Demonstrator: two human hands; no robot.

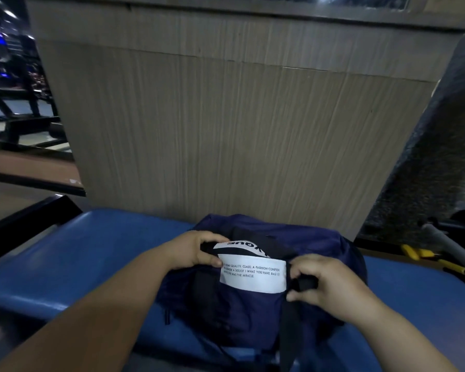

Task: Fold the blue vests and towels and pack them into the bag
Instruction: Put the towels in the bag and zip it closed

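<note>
A navy blue bag [253,312] with black straps and a white printed label lies on a blue padded bench [91,251], close in front of me. My left hand [196,251] grips the bag's top edge at the left of the label, fingers curled over it. On the right side my right hand [325,283] pinches a black strap of the bag. Dark blue fabric [306,234] bulges at the bag's far side; I cannot tell if it is bag or folded cloth. No separate vests or towels show.
A tall wood-grain panel [239,116] rises right behind the bench. A grey carpeted surface [435,157] stands at the right, with a yellow-handled tool [435,259] and a grey bar [451,245] below it. Dark metal frames [24,124] fill the left background.
</note>
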